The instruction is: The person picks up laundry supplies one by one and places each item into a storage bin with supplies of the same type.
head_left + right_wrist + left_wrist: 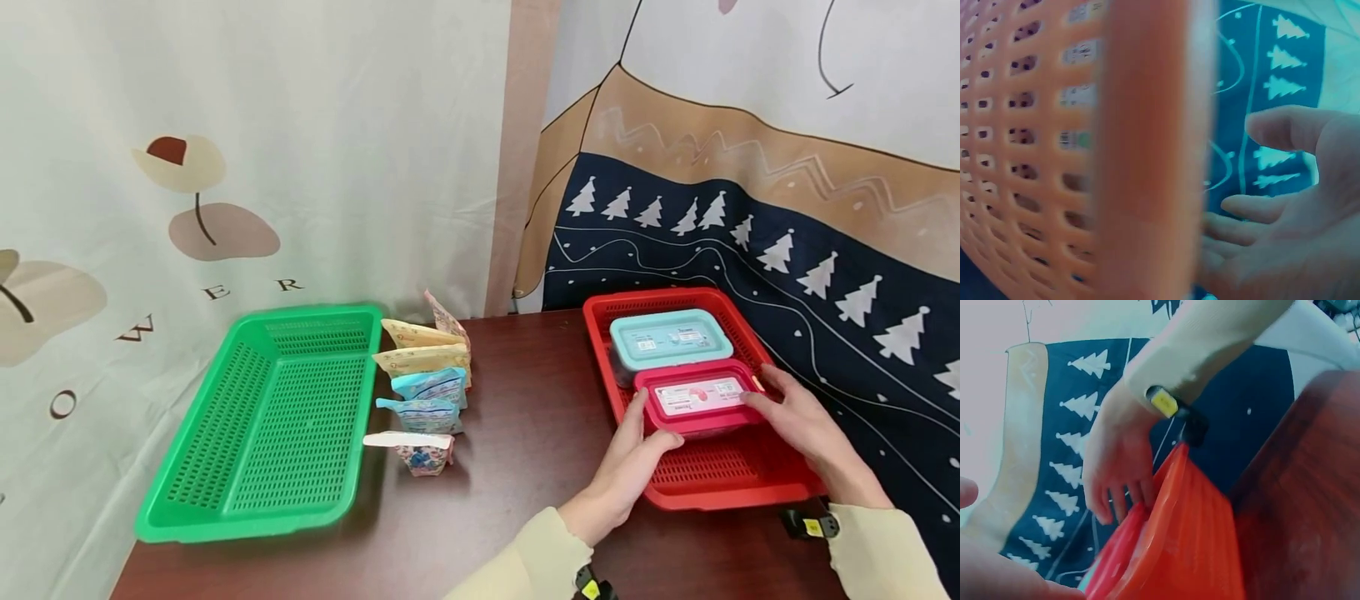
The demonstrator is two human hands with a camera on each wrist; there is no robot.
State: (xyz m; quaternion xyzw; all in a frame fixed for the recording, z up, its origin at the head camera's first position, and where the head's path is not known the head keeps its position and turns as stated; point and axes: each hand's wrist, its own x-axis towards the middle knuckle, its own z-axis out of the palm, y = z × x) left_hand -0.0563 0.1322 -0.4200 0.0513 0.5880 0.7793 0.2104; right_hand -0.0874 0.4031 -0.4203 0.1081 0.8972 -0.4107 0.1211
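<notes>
In the head view a pink-lidded plastic box (697, 397) with a label on top lies in the red basket (738, 483), in front of a light-blue-lidded box (671, 337). My left hand (621, 467) is at the pink box's left end, its fingertips by the lid edge and its thumb stretched out along the front. At the opposite end is my right hand (806, 425), with the thumb over the lid's corner. The left wrist view shows the right hand's fingers hanging nearly straight beside the pink lid. Through the right wrist view, part of that hand is hidden behind the basket rim.
A green perforated basket (300, 433) stands on the left of the dark wooden table (517, 400). Between the baskets, upright pouches form a row: yellow pouches (423, 360), blue pouches (429, 400) and a floral pouch (423, 457). A printed curtain (337, 167) hangs behind.
</notes>
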